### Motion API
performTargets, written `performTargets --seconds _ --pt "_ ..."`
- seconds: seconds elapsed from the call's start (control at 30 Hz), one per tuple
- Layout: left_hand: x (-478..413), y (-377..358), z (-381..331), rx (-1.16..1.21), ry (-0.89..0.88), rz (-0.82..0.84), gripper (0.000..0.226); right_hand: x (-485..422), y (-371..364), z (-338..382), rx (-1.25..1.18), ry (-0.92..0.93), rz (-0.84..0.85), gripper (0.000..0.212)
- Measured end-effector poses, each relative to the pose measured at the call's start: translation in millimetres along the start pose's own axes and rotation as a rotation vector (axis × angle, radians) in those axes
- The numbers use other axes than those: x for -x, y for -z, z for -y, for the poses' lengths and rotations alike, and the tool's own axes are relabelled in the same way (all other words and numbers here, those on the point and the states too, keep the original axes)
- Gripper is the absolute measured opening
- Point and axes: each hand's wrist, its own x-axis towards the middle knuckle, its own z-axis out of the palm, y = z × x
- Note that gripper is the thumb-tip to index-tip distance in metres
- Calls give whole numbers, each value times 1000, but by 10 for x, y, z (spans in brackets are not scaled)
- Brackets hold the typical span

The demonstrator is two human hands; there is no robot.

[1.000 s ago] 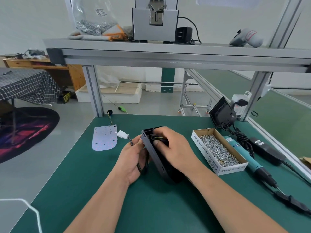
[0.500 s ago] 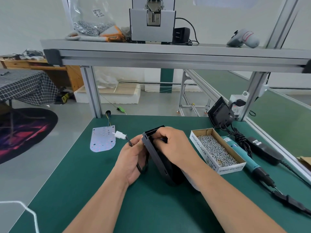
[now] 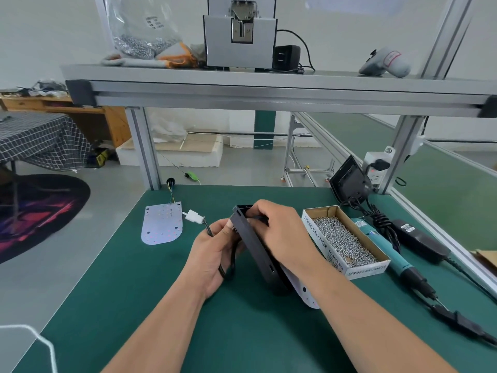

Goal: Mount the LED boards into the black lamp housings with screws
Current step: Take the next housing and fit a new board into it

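The black lamp housing [image 3: 254, 249] stands on edge mid-bench. The left hand [image 3: 212, 254] is curled round its cable [image 3: 207, 229] while the right hand [image 3: 282, 232] hooks its fingers inside the rim, probably routing wires. Next, I'd guess, it must lie flat to take the LED board [image 3: 161, 224] on the mat to its left, well apart.

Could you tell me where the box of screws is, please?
Head view: the box of screws sits on the green mat, right of the right hand, beside the teal screwdriver.

"SPRING BALANCER" — white lettering on the side and near end of the cardboard screw box [image 3: 322, 242]
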Motion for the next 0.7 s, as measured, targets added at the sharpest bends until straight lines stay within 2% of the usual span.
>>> performTargets --seconds 0.13,0.23,0.33,0.43,0.53,0.63,0.7 --pt "27 -35 -4 6 28 -28 21 -22 9 7 -77 -7 77 6" --pt "32 -48 -14 9 40 -44 26 -21 53 17 -44 16 156 16" --pt "25 -48 -15 6 58 -37 18 -23 74 8 -4 45 202 24" --pt "21 -39 3 -17 76 -19 17 -24 28 -18 70 11 153 19" --pt "3 -43 4 -36 81 -8 17 15 -70 -6 184 -4 24 13" --pt "-5 -54 -3 -21 84 15 17 48 -127 -23 122 -41 -112 5" --pt "-2 -52 -4 -11 86 38 21 69 -136 -30 91 -69 -159 7"
